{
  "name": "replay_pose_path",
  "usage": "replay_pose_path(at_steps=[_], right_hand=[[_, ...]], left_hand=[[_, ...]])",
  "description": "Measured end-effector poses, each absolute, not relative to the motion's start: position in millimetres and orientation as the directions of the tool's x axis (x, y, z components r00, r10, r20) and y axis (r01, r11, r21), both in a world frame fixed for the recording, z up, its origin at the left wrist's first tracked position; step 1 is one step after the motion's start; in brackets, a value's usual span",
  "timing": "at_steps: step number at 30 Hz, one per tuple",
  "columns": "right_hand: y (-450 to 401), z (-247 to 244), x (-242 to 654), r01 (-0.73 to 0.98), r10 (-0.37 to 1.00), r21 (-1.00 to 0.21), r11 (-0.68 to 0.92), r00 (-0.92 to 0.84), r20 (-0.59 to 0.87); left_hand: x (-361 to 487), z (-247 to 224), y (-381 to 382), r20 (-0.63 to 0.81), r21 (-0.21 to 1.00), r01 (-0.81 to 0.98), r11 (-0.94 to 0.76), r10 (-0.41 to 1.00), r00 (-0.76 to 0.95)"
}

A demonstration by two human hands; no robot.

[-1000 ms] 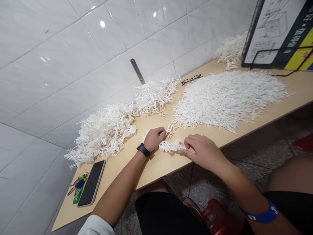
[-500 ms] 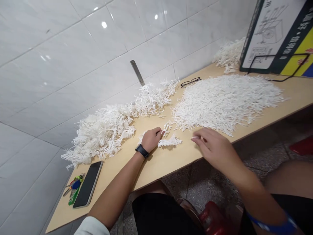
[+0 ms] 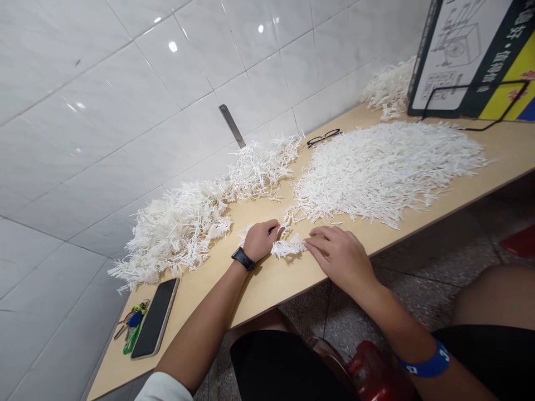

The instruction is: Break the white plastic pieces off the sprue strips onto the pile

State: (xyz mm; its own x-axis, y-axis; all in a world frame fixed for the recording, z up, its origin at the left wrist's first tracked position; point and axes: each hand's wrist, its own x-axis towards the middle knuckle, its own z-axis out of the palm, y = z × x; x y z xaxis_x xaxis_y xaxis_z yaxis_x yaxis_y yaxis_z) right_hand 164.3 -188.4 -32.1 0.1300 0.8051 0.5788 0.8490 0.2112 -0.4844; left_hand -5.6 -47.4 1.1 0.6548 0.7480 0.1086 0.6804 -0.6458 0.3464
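My left hand (image 3: 259,240), with a black watch at the wrist, rests on the table with its fingers closed around a small branched white plastic piece (image 3: 286,224). Just below that lies a fringed cluster of white plastic strands (image 3: 286,248). At the cluster's right end, the thumb and fingertips of my right hand (image 3: 340,255) are pinched together on it. A blue band circles my right forearm. To the right, behind my hands, spreads a wide flat pile of loose white strands (image 3: 384,170). Tangled white clusters (image 3: 178,225) are heaped at the left against the tiled wall.
A phone (image 3: 155,318) and keys (image 3: 134,323) lie at the table's left end. Black-framed glasses (image 3: 324,137) sit near the wall. At the far right stand a printed box (image 3: 463,61) and a black wire frame (image 3: 476,86). A metal bracket (image 3: 232,125) is fixed to the wall.
My right hand has moved left from the table's edge to the fringed cluster and now touches its right end. My left hand stays nearly in place.
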Motion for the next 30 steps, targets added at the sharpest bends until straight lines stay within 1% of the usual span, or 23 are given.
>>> replay_pose_path(at_steps=[2, 4, 5, 6, 7, 8, 9, 11, 12, 14, 15, 16, 17, 21, 23, 26, 28, 30], right_hand=[[-195.6, -27.3, 158.7, 0.732, 0.742, -0.571, 0.37, 0.137, 0.656], [-210.1, -14.3, 150.1, 0.523, 0.68, -0.646, 0.557, 0.16, 0.716], [-219.0, -5.4, 145.9, 0.409, 0.653, -0.662, 0.628, 0.186, 0.734], [-227.7, 3.9, 142.7, 0.317, 0.637, -0.675, 0.666, 0.227, 0.736], [-235.2, 12.4, 141.3, 0.268, 0.616, -0.676, 0.687, 0.279, 0.737], [-240.4, 18.6, 142.2, 0.264, 0.589, -0.668, 0.696, 0.323, 0.741], [-242.5, 21.6, 145.4, 0.292, 0.562, -0.661, 0.691, 0.357, 0.746], [-236.5, 16.0, 158.0, 0.437, 0.533, -0.646, 0.626, 0.366, 0.763], [-229.3, 8.1, 166.0, 0.526, 0.548, -0.643, 0.556, 0.35, 0.76], [-211.7, -12.4, 180.9, 0.722, 0.647, -0.612, 0.323, 0.304, 0.699], [-203.7, -22.2, 186.1, 0.771, 0.686, -0.594, 0.229, 0.305, 0.66], [-197.5, -30.2, 189.0, 0.795, 0.702, -0.576, 0.188, 0.302, 0.645], [-193.5, -35.7, 189.3, 0.806, 0.713, -0.566, 0.176, 0.292, 0.638], [-194.2, -35.8, 172.5, 0.811, 0.767, -0.52, 0.269, 0.146, 0.624], [-196.3, -31.9, 162.6, 0.838, 0.817, -0.486, 0.248, 0.088, 0.57], [-194.5, -31.6, 156.2, 0.869, 0.858, -0.45, 0.205, 0.061, 0.51], [-193.0, -32.8, 155.9, 0.851, 0.856, -0.47, 0.233, 0.05, 0.515], [-195.2, -31.0, 155.7, 0.797, 0.825, -0.521, 0.305, 0.052, 0.562]], left_hand=[[-5.9, 0.0, -46.4, 0.116, 0.34, 0.687, -0.642, 0.754, 0.647], [-5.7, -1.2, -45.3, 0.127, 0.324, 0.7, -0.636, 0.763, 0.634], [-5.6, -1.7, -44.7, 0.135, 0.314, 0.708, -0.633, 0.768, 0.626], [-5.3, -2.1, -44.2, 0.145, 0.304, 0.715, -0.629, 0.773, 0.618], [-5.1, -2.4, -43.8, 0.155, 0.296, 0.721, -0.627, 0.776, 0.611], [-5.0, -2.6, -43.6, 0.164, 0.292, 0.723, -0.626, 0.777, 0.607], [-4.9, -2.6, -43.5, 0.169, 0.292, 0.722, -0.627, 0.777, 0.607], [-4.8, -2.4, -43.8, 0.17, 0.305, 0.712, -0.633, 0.771, 0.613], [-4.9, -2.0, -44.2, 0.167, 0.314, 0.707, -0.634, 0.77, 0.616], [-5.1, -1.0, -45.2, 0.159, 0.33, 0.706, -0.626, 0.774, 0.612], [-5.1, -0.4, -45.8, 0.156, 0.335, 0.709, -0.621, 0.778, 0.608], [-5.2, 0.2, -46.4, 0.152, 0.338, 0.711, -0.617, 0.781, 0.606], [-5.3, 0.9, -47.1, 0.146, 0.34, 0.711, -0.616, 0.781, 0.607], [-5.7, 2.9, -50.8, 0.118, 0.344, 0.674, -0.653, 0.743, 0.659], [-5.9, 3.2, -52.6, 0.11, 0.346, 0.636, -0.689, 0.704, 0.702], [-6.0, 2.9, -53.8, 0.093, 0.353, 0.588, -0.728, 0.653, 0.752], [-5.9, 2.1, -53.7, 0.096, 0.354, 0.581, -0.733, 0.646, 0.757], [-5.8, 0.9, -52.9, 0.111, 0.348, 0.589, -0.73, 0.656, 0.747]])
